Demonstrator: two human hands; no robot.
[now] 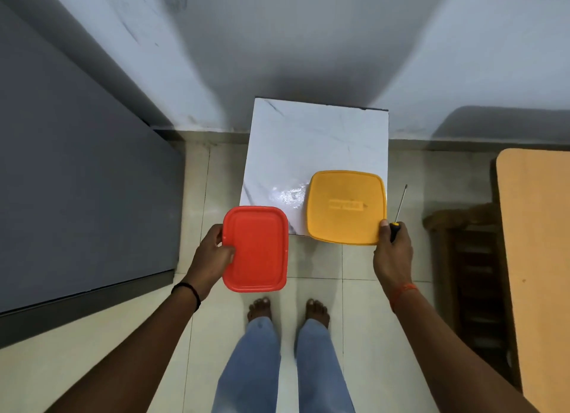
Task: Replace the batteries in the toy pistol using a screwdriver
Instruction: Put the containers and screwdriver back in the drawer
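Both hands are full, left hand (pixel 216 252) gripping a red lidded box (pixel 255 248), right hand (pixel 393 252) clamping yellow lidded box (pixel 346 207) and screwdriver (pixel 398 213); no pistol visible, work seemingly unstarted.

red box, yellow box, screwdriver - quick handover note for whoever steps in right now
Left hand: grips the lidded red box, held in the air just short of the white table.
Right hand: holds the lidded yellow box over the table's near right corner, together with the screwdriver, tip pointing away.
Done: nothing visible; both lids on.
Left: no toy pistol or batteries in view; set the boxes down, open them, then do the swap.
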